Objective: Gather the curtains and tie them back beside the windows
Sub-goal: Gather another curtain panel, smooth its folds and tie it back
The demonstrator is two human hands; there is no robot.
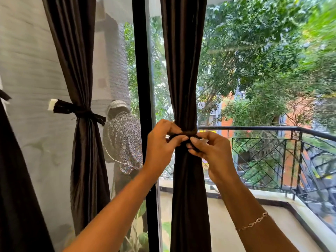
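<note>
Centre frame: gathered curtain (183, 70) hangs vertical, window frame (143, 70) just left, glass (263, 179) right; left hand (160, 144) and right hand (213, 153) each pinch the horizontal tie (190, 133) around it.

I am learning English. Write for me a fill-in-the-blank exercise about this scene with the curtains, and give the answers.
1. The left hand and the right hand pinch the tie around the curtain on the ____ side of the black window frame.
2. The neighbouring curtain, left of that frame, is already ____ back.
3. The right arm wears a thin ____.

Missing words: right; tied; bracelet
</note>
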